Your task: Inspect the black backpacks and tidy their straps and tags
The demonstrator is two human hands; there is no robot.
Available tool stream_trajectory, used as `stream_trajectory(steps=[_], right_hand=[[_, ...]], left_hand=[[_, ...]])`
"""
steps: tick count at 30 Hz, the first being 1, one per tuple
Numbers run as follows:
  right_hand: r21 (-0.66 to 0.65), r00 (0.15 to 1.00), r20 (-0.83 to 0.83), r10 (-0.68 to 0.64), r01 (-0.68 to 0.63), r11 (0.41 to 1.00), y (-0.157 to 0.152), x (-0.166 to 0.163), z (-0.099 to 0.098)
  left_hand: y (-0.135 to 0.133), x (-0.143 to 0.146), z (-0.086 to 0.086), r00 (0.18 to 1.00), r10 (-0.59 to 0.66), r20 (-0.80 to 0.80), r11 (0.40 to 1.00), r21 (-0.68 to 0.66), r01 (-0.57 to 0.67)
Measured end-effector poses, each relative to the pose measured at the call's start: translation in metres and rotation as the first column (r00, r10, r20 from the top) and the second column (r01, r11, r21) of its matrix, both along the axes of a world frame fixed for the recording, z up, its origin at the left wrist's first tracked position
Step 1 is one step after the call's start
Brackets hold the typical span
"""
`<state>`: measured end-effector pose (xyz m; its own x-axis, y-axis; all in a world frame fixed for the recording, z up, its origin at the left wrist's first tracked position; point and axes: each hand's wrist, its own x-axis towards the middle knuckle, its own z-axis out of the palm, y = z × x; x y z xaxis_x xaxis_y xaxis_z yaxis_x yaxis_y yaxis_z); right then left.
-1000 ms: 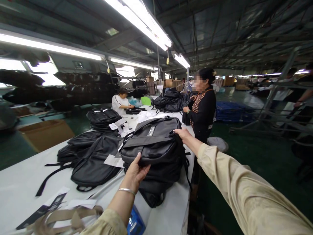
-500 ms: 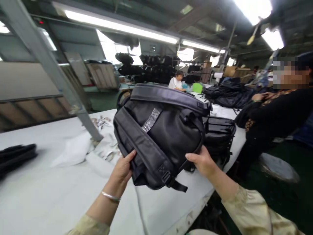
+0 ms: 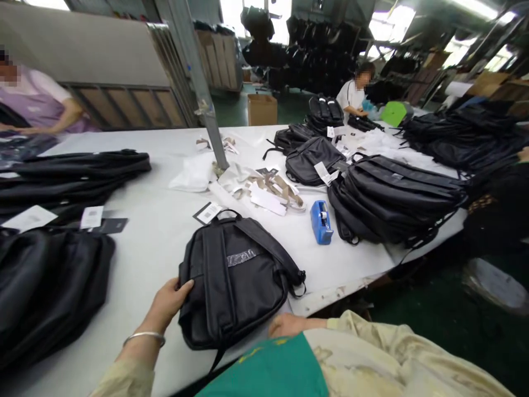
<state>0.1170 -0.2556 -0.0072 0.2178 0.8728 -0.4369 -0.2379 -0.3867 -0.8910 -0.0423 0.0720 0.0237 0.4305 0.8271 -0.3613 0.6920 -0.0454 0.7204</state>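
Note:
A black backpack (image 3: 252, 281) lies on the white table with its shoulder straps facing up. A strip of clear plastic wrap (image 3: 242, 257) crosses its back panel, and a tag (image 3: 208, 213) sticks out by the top handle. My left hand (image 3: 167, 303) is closed on the backpack's left side, thumb on top and the other fingers hidden beneath. Beside the lower right edge of the bag, at the table's front edge, is my right hand (image 3: 285, 325). Its fingers are mostly hidden, so I cannot make out their grip.
A blue tape dispenser (image 3: 321, 223) stands right of the bag, before a row of black backpacks (image 3: 397, 201). More black bags (image 3: 49, 281) are piled at left. Paper scraps (image 3: 273, 193) lie near a metal post (image 3: 206, 105). Co-workers are at the left, back and right.
The backpack has come down from the air onto the table, its straps turned more upright. My right hand has left its side and drawn back toward my body. The view has swung left and down.

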Motion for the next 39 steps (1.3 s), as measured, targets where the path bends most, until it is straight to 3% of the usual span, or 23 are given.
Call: stream_trajectory(steps=[2,4,5,7,8,9,10,13,15,18,21,26,29,32,35,39], right_hand=[[-0.068,0.997,0.056,0.044,-0.04,0.997,-0.001,0.009,0.007],[-0.056,0.969,0.243,-0.046,0.062,0.997,0.004,0.031,0.02],[-0.021,0.915,0.385,-0.125,0.144,0.989,0.008,0.046,0.025],[0.045,0.706,0.651,-0.279,0.33,0.943,0.018,0.082,0.03],[0.016,0.635,0.715,-0.292,0.402,0.916,0.023,0.1,0.027],[-0.055,0.632,0.727,-0.269,0.444,0.895,0.027,0.115,0.022],[-0.153,0.684,0.692,-0.231,0.452,0.879,0.029,0.127,0.015],[-0.378,0.889,0.451,-0.081,0.272,0.885,0.029,0.149,-0.007],[-0.397,0.931,0.366,0.01,0.146,0.906,0.026,0.157,-0.013],[-0.384,0.896,0.442,0.048,0.141,0.913,0.025,0.169,-0.008],[-0.356,0.865,0.502,0.023,0.182,0.917,0.031,0.171,-0.006],[-0.414,0.91,0.385,0.156,0.019,0.91,0.037,0.163,-0.023],[-0.397,0.898,0.394,0.195,-0.025,0.918,0.034,0.175,-0.019],[-0.361,0.952,0.224,0.208,-0.118,0.925,0.031,0.182,-0.008],[-0.354,0.977,0.09,0.191,-0.148,0.923,0.03,0.169,-0.006],[-0.326,0.965,0.129,0.228,-0.176,0.929,0.031,0.145,0.003]], left_hand=[[-0.001,-0.01,-0.012,0.99,0.001,-0.138,0.976,0.218,0.029],[-0.01,-0.02,-0.016,0.984,-0.022,-0.175,0.943,0.323,0.079],[-0.018,-0.024,-0.015,0.98,-0.072,-0.187,0.939,0.318,0.129],[-0.038,-0.028,-0.013,0.95,-0.221,-0.223,0.927,0.255,0.276],[-0.05,-0.027,-0.011,0.918,-0.3,-0.26,0.905,0.227,0.36],[-0.061,-0.025,-0.01,0.876,-0.368,-0.312,0.87,0.217,0.443],[-0.071,-0.022,-0.009,0.828,-0.415,-0.376,0.826,0.225,0.516],[-0.087,-0.014,-0.009,0.741,-0.418,-0.527,0.711,0.318,0.627],[-0.085,-0.012,-0.01,0.766,-0.388,-0.512,0.649,0.438,0.622],[-0.075,-0.006,-0.01,0.814,-0.425,-0.396,0.583,0.568,0.581],[-0.075,0.011,-0.004,0.805,-0.541,-0.244,0.612,0.542,0.576],[-0.097,0.052,0.022,0.755,-0.653,-0.059,0.664,0.434,0.609],[-0.104,0.073,0.035,0.764,-0.644,-0.028,0.696,0.393,0.601],[-0.107,0.09,0.039,0.779,-0.626,-0.026,0.739,0.299,0.604],[-0.115,0.103,0.037,0.791,-0.611,0.026,0.777,0.212,0.593],[-0.125,0.106,0.034,0.825,-0.557,0.102,0.83,0.117,0.546]])
